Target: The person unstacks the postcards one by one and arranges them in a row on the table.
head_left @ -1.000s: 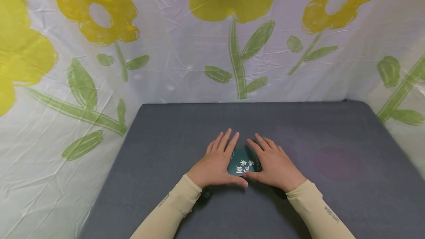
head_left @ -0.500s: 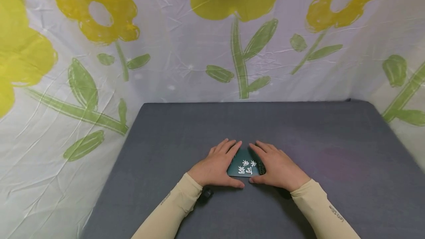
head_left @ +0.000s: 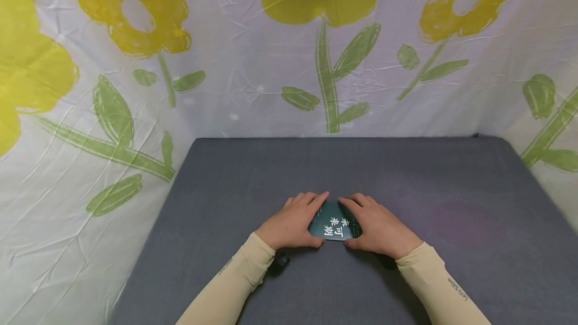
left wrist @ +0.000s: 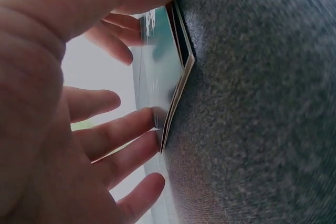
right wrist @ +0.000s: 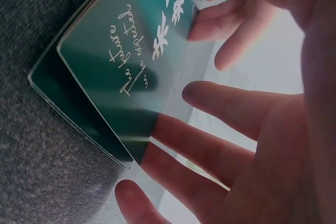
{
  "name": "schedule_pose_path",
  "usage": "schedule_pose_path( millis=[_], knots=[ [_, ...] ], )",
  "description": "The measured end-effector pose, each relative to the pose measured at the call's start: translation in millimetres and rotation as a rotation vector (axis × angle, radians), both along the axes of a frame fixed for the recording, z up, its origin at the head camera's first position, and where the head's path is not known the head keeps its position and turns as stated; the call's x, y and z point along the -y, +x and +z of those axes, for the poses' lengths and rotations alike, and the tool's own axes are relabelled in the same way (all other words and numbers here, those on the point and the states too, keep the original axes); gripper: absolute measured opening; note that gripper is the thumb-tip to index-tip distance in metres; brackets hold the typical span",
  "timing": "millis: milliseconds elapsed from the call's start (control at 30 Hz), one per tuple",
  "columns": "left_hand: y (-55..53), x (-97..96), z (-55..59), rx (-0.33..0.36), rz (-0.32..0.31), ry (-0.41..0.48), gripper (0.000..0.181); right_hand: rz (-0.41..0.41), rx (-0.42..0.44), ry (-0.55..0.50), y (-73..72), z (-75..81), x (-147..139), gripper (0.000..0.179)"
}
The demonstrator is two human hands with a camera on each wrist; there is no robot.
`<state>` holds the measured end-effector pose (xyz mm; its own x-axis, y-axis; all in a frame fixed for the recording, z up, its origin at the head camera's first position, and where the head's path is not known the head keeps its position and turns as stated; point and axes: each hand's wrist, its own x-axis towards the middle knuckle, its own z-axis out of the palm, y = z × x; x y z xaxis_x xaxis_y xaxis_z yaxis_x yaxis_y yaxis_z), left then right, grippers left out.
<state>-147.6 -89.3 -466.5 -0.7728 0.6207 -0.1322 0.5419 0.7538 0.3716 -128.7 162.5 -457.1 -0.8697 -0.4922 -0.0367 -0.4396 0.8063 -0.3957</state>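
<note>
A small dark green folded card (head_left: 334, 222) with white characters lies on the grey table between both hands. Two thin panels show at its edge in the left wrist view, slightly parted. My left hand (head_left: 295, 220) holds its left side, thumb at the near edge, with two fingertips (left wrist: 149, 119) at the side edge and the index finger apart from it. On the right side my right hand (head_left: 377, 224) holds it in the same way. In the right wrist view two fingers meet the edge of the upper panel, which stands offset above the lower one.
The grey cloth-covered table (head_left: 253, 169) reaches back to a white curtain (head_left: 244, 89) printed with yellow flowers. A small black device (head_left: 279, 264) sits beneath the left wrist. Cream sleeves (head_left: 444, 285) cover both forearms.
Spread fingers have curved inward around the folded card. The left thumb has drawn back to its near edge, and the right thumb has slid off its front toward the right.
</note>
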Motion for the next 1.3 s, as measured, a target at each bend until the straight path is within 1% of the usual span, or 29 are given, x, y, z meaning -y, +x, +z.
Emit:
schedule_pose_path(
  millis=[200,433,733,1000,1167,1300],
  knots=[
    [-1.1,1.2,0.7,-0.007,-0.007,0.003,0.106,0.014,0.005,0.025,0.7,3.0,4.3,0.089],
    [-1.3,4.3,2.8,-0.016,-0.024,-0.015,0.107,0.026,0.004,0.036,2.0,5.9,9.7,0.089],
    [2.1,7.6,9.1,0.005,-0.011,-0.03,0.107,0.038,0.013,0.045,4.5,7.7,15.5,0.087],
    [0.8,10.0,14.1,0.03,-0.015,-0.029,0.105,0.026,0.01,0.055,6.5,12.2,18.3,0.089],
    [0.2,15.4,15.1,0.039,0.004,-0.003,0.104,0.016,-0.011,0.045,5.7,15.5,20.9,0.092],
    [-5.1,27.9,17.9,0.042,0.035,0.044,0.102,0.018,-0.051,0.032,-2.3,18.3,30.4,0.091]
  ],
)
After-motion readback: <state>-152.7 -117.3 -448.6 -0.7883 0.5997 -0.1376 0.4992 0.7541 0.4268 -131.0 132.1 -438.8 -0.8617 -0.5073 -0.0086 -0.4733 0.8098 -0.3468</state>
